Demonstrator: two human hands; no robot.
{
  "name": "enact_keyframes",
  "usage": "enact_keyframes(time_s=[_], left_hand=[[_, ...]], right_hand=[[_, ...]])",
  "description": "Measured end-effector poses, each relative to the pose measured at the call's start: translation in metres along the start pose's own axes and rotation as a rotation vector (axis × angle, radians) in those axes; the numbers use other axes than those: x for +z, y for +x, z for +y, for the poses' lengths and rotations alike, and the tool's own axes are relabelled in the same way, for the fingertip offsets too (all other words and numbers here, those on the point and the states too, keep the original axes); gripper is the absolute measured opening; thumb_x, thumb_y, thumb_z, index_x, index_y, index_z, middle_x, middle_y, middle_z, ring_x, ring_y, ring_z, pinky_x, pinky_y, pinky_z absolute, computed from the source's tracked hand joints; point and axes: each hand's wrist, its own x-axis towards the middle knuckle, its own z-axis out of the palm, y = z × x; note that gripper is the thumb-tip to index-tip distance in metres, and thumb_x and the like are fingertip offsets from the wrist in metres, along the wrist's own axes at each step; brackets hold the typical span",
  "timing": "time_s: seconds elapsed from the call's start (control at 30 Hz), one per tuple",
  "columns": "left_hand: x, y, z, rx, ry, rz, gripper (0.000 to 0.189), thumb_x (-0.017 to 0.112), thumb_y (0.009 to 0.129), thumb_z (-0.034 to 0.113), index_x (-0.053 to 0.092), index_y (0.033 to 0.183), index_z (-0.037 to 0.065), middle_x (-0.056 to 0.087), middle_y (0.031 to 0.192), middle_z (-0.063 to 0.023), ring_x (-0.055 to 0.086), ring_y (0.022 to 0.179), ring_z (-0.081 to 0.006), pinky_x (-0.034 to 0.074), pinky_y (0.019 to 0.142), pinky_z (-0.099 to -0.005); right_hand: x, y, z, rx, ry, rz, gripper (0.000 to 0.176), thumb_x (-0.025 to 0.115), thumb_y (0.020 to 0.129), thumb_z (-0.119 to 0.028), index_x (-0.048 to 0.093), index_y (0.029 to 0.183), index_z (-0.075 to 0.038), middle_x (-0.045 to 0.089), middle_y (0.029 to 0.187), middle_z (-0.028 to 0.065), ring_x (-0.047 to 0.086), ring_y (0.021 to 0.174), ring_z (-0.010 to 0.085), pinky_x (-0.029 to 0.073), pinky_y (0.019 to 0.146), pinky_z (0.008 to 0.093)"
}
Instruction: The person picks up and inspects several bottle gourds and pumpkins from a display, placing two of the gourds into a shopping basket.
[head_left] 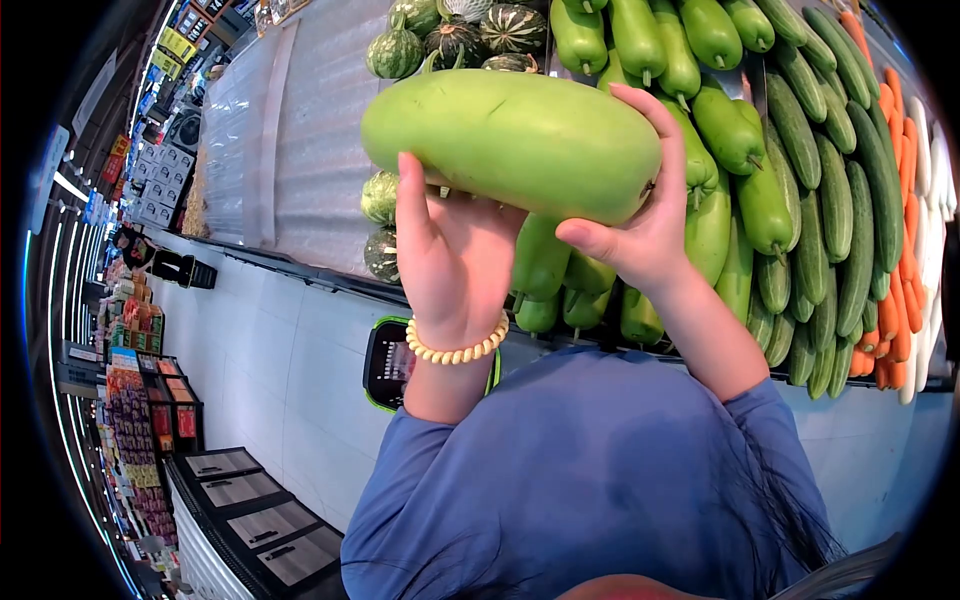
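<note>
Head view: I see the gourd (510, 140) over the cupped left hand (452, 240), the right hand (645, 220) gripping one end; I judge this a holding step, any move calling for two-handed support.

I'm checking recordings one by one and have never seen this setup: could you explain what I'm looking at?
There is no machine: a person uses two bare hands, seen in one picture from a camera worn on the head, looking forward and down. The blue shirt at the bottom is the wearer's own. The left hand, with a yellow coiled band on its wrist, and the right hand together hold a large green gourd. Beyond it is a produce display with smaller green gourds, striped squashes, cucumbers, carrots and long white vegetables. A black basket shows partly behind the left arm.
</note>
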Motion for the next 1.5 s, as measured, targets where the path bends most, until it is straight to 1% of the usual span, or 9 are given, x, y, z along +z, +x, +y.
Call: enact_keyframes(time_s=[0.13, 0.2, 0.33, 0.5, 0.77, 0.97, 1.2, 1.4, 1.5], left_hand=[[-0.015, 0.0, -0.002, 0.218, 0.185, -0.039, 0.051, 0.044, 0.094, 0.046, 0.042, 0.128, 0.008, 0.049, 0.125, -0.0095, 0.049, 0.115, -0.0252, 0.035, 0.102, -0.0462], [-0.027, 0.009, 0.001, 0.376, 0.311, -0.104, 0.045, 0.046, 0.093, 0.046, 0.049, 0.122, 0.011, 0.054, 0.124, -0.0094, 0.05, 0.116, -0.0265, 0.036, 0.101, -0.048], [-0.034, 0.018, 0.012, 0.589, 0.459, -0.198, 0.083, 0.072, 0.077, 0.044, 0.031, 0.136, 0.003, 0.047, 0.128, -0.0108, 0.051, 0.114, -0.0249, 0.043, 0.096, -0.0425], [-0.027, 0.016, 0.012, 0.444, 0.321, -0.236, 0.082, 0.078, 0.071, 0.038, 0.038, 0.134, 0.004, 0.052, 0.124, -0.0086, 0.052, 0.112, -0.0223, 0.044, 0.095, -0.0385], [-0.023, 0.009, 0.009, 0.392, 0.296, -0.122, 0.063, 0.049, 0.086, 0.058, 0.051, 0.124, 0.007, 0.056, 0.123, -0.0076, 0.054, 0.111, -0.024, 0.045, 0.091, -0.0416], [-0.029, 0.007, 0.026, 0.035, 0.04, -0.24, 0.058, 0.046, 0.089, 0.05, 0.047, 0.128, 0.007, 0.053, 0.126, -0.0086, 0.051, 0.115, -0.0249, 0.043, 0.095, -0.0415], [-0.042, 0.03, 0.016, 0.262, 0.402, -0.487, 0.045, 0.054, 0.09, 0.025, 0.045, 0.129, 0.004, 0.051, 0.129, -0.0111, 0.049, 0.119, -0.0243, 0.041, 0.098, -0.0418], [-0.038, 0.051, 0.005, 0.062, 0.254, -0.108, 0.036, 0.058, 0.09, 0.027, 0.053, 0.114, 0.002, 0.063, 0.103, -0.0092, 0.062, 0.093, -0.0189, 0.055, 0.076, -0.0347], [-0.05, 0.06, -0.004, -0.087, 0.197, -0.035, 0.049, 0.053, 0.09, 0.042, 0.049, 0.123, 0.006, 0.055, 0.12, -0.0108, 0.053, 0.111, -0.0243, 0.048, 0.092, -0.0417]], right_hand=[[0.004, 0.0, 0.0, -0.054, 0.12, 0.134, 0.079, 0.078, 0.073, -0.032, 0.034, 0.131, -0.003, 0.05, 0.124, 0.0107, 0.052, 0.113, 0.0217, 0.044, 0.096, 0.0354], [0.005, 0.006, -0.018, 0.263, 0.416, 0.261, 0.067, 0.067, 0.08, -0.042, 0.041, 0.128, -0.003, 0.054, 0.12, 0.0101, 0.055, 0.11, 0.0214, 0.045, 0.095, 0.0365], [-0.009, 0.013, -0.023, 0.683, 0.673, 0.356, 0.061, 0.048, 0.088, -0.055, 0.05, 0.122, -0.004, 0.059, 0.113, 0.0089, 0.058, 0.104, 0.0212, 0.048, 0.093, 0.0388], [-0.011, 0.005, -0.021, 0.702, 0.75, 0.252, 0.056, 0.05, 0.09, -0.048, 0.045, 0.128, -0.007, 0.054, 0.122, 0.0091, 0.052, 0.114, 0.0216, 0.044, 0.096, 0.0391], [-0.016, -0.012, -0.007, 0.403, 0.706, 0.089, 0.069, 0.072, 0.079, -0.027, 0.036, 0.135, -0.008, 0.049, 0.129, 0.008, 0.045, 0.121, 0.0221, 0.034, 0.104, 0.0399], [-0.003, -0.004, -0.006, 0.142, 0.69, 0.042, 0.08, 0.073, 0.077, -0.036, 0.032, 0.139, -0.006, 0.048, 0.13, 0.0088, 0.043, 0.124, 0.0249, 0.031, 0.105, 0.0416], [-0.005, 0.012, -0.034, 0.643, 0.871, 0.396, 0.053, 0.062, 0.086, -0.041, 0.047, 0.124, -0.006, 0.052, 0.122, 0.0084, 0.048, 0.116, 0.0244, 0.038, 0.101, 0.0393], [-0.004, 0.016, -0.023, 0.695, 0.919, 0.419, 0.047, 0.059, 0.09, -0.034, 0.042, 0.126, -0.007, 0.045, 0.126, 0.0087, 0.042, 0.121, 0.0234, 0.033, 0.105, 0.0401], [-0.003, 0.015, -0.015, 0.669, 0.843, 0.418, 0.048, 0.058, 0.09, -0.031, 0.039, 0.128, -0.007, 0.041, 0.126, 0.0095, 0.036, 0.125, 0.0254, 0.021, 0.111, 0.0414]])
